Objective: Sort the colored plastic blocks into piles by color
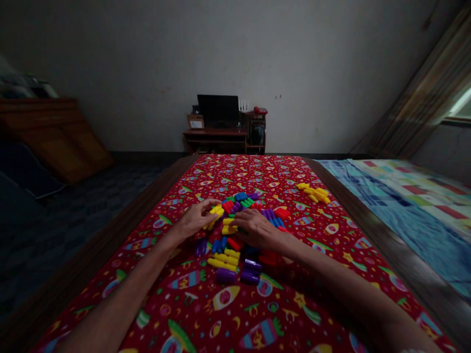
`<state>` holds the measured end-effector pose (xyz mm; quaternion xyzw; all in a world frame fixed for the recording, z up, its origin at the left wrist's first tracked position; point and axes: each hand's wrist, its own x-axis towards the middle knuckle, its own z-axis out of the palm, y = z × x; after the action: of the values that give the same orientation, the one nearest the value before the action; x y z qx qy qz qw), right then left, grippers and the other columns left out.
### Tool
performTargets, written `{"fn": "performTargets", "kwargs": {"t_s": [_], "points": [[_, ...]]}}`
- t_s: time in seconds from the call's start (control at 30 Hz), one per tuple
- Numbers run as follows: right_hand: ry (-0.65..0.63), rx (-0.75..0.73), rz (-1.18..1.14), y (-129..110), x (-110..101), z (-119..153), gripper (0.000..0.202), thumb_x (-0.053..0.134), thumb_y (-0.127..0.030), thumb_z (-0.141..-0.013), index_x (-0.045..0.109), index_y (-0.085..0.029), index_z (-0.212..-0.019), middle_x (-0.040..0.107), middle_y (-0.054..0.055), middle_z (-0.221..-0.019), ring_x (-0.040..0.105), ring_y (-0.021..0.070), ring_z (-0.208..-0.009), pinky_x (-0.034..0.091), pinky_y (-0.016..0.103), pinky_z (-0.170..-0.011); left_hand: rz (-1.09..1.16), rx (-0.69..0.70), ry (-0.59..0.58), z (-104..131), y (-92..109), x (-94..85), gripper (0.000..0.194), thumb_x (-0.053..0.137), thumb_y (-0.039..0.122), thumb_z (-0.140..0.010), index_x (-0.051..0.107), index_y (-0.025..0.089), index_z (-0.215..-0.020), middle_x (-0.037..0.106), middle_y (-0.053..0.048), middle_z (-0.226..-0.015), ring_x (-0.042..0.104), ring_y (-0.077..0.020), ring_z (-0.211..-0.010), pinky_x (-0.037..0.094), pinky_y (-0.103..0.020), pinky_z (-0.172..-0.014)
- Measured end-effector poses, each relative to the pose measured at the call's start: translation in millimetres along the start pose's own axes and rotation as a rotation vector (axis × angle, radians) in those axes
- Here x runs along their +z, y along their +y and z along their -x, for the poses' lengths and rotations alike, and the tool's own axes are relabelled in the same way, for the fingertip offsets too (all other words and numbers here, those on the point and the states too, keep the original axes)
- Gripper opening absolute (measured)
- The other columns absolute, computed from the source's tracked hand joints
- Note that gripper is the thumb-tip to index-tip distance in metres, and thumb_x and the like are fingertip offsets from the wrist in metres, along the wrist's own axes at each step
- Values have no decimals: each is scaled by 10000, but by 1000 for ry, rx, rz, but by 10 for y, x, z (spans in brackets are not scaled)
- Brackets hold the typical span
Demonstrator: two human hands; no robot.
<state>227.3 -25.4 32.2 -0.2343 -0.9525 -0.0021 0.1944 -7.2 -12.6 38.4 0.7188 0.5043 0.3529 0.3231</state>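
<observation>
A loose pile of small plastic pieces in yellow, red, blue, green and purple lies on the red patterned cloth [221, 314]. At the pile's left side my left hand [195, 217] is closed on a yellow piece [217, 211]. My right hand [257, 227] reaches over the middle of the pile, its fingers closed on another yellow piece [227, 226]. Nearer to me are more yellow pieces [223, 261] and purple pieces [251, 271]. What lies beneath my right palm is hidden.
A separate group of yellow pieces [315, 193] sits at the far right of the cloth. Beyond stands a desk [217, 132] with a monitor [219, 109]. A bed with a blue cover [386, 215] is on the right, a wooden cabinet [55, 137] on the left.
</observation>
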Motion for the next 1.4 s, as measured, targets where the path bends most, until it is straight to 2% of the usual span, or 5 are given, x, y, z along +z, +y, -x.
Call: {"fn": "performTargets", "kwargs": {"t_s": [0.47, 0.8, 1.03, 1.2, 1.4], "points": [[55, -36, 6, 177, -7, -15, 188, 469, -264, -977, 628, -172, -938, 657, 63, -951, 512, 164, -847, 330, 299, -772, -400, 24, 31, -6, -19, 87, 431, 546, 445, -740, 703, 193, -1052, 747, -50, -894, 678, -231, -807, 523, -284, -701], [187, -23, -63, 213, -49, -62, 156, 531, -191, -926, 685, -171, -931, 705, 59, -872, 588, 153, -802, 406, 264, -763, -471, 153, -15, -22, -171, 132, 462, 537, 369, -711, 672, 200, -1119, 706, -87, -1060, 662, -246, -924, 519, -342, -832], [570, 673, 175, 1286, -742, 520, 209, 513, -150, -863, 655, -171, -1015, 705, 92, -946, 637, 202, -858, 456, 290, -761, -494, 5, 63, 6, -7, 84, 523, 518, 475, -747, 649, 210, -1179, 738, -66, -1041, 697, -257, -850, 535, -329, -760], [479, 1122, 452, 1858, -920, 1119, 306, 492, -161, -839, 674, -149, -1085, 691, 138, -961, 625, 247, -878, 458, 333, -770, -449, 26, 95, 7, -11, 92, 577, 488, 504, -749, 618, 186, -1213, 715, -96, -1132, 698, -274, -917, 552, -354, -778], [269, 1199, 445, 1985, -814, 1251, 387, 456, -136, -851, 693, -181, -1153, 679, 152, -1083, 633, 231, -941, 467, 306, -769, -452, 44, 95, 12, -24, 93, 562, 487, 506, -763, 613, 186, -1207, 706, -99, -1150, 694, -274, -935, 550, -376, -822]]}}
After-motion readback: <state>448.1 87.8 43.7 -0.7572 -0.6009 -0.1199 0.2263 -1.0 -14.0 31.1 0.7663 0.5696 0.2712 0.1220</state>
